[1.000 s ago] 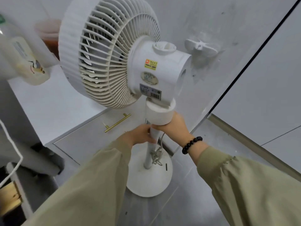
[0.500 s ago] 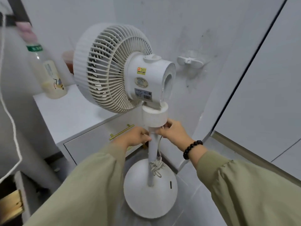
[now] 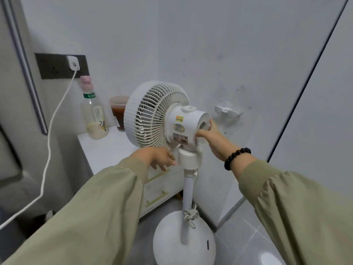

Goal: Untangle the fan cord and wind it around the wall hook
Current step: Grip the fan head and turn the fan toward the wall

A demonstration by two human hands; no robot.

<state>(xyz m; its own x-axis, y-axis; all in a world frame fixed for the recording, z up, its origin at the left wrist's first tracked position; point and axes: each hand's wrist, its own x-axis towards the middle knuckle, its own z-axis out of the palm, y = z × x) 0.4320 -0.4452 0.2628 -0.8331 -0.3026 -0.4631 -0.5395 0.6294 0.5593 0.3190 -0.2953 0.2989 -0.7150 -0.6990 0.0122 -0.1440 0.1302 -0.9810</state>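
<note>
Grey wall [image 3: 210,44] behind fan [image 3: 156,115]; hook [image 3: 226,109] on it, right of fan head. Cord [image 3: 190,214]: knotted bundle round fan pole, just above base. Left hand [image 3: 158,157]: fingers loose, holding nothing, just beside fan neck. Right hand [image 3: 209,133]: grasping rear of fan motor housing. Counter [image 3: 107,148] left of fan, bearing bottle [image 3: 94,115], cup [image 3: 118,111]
</note>
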